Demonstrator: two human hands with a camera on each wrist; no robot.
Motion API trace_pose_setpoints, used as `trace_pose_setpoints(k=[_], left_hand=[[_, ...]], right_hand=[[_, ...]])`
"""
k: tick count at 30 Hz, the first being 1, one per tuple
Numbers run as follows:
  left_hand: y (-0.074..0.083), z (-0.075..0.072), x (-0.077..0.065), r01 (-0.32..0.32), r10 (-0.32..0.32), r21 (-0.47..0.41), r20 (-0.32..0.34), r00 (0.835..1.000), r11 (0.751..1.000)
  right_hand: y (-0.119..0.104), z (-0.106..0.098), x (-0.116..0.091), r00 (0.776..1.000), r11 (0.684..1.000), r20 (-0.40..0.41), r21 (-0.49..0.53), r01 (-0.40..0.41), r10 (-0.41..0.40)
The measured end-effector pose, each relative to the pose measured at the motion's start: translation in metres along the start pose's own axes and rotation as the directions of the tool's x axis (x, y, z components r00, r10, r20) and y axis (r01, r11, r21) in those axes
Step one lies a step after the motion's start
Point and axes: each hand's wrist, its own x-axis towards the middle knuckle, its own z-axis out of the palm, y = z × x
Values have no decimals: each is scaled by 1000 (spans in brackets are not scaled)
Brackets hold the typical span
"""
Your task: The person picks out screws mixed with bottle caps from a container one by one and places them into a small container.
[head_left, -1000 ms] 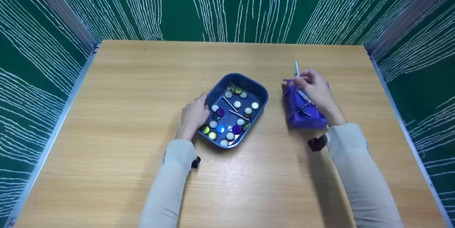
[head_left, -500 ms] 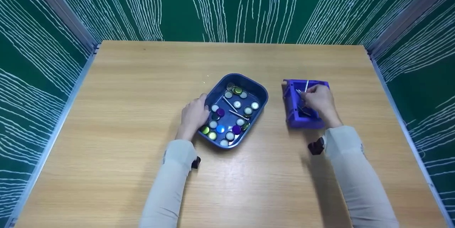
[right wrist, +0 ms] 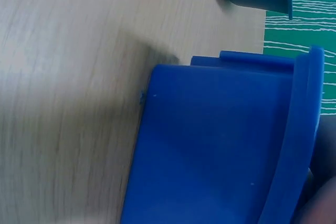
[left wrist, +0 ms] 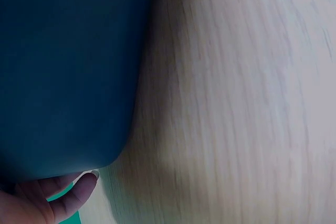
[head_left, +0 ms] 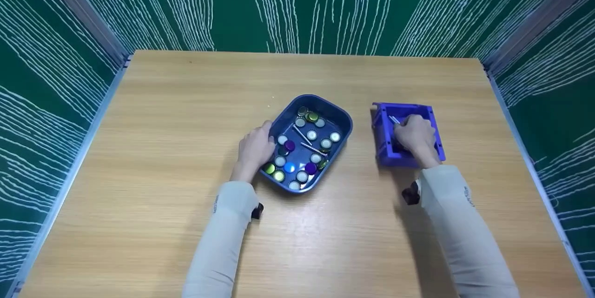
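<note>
My left hand (head_left: 255, 150) grips the left side of a dark blue tub (head_left: 341, 119) by its rim. In the left wrist view, fingers (left wrist: 76, 198) lie against the tub's outer wall (left wrist: 68, 77). Inside the tub are several bottle caps, among them a blue cap (head_left: 289, 167) and a purple cap (head_left: 310, 168), and two thin metal screws, one a long screw (head_left: 313, 149). My right hand (head_left: 416, 136) reaches down into a purple-blue bin (head_left: 382, 142), its fingertips hidden. Beside the fingers a thin silvery piece (head_left: 394, 120) shows; whatever they touch is out of sight.
Both containers stand apart on a wooden table (head_left: 153, 149), with a gap between them. Green walls (head_left: 232, 5) with white streaks close off the back and sides. A few tiny white specks (head_left: 269, 102) lie behind the tub.
The right hand has come down from above the bin's back, where it pinched a thin pale stick, deep into the bin. That stick is now out of sight. The left hand keeps its hold.
</note>
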Motion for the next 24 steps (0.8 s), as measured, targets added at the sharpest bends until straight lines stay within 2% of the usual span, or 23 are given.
trace_pose_setpoints(k=[10, 16, 24], left_hand=[[0, -1, 0, -8, 8, -3, -2, 1000, 1000], [-1, -2, 0, 0, 0, -4, 2, 1000, 1000], [1, -3, -1, -5, 5, -14, 11, 1000, 1000]], right_hand=[[-6, -18, 1, 994, 993, -47, 61, 102, -99], [-23, -29, -3, 990, 985, -41, 105, 138, -134], [-54, -26, -10, 972, 966, -45, 110, 233, -229]])
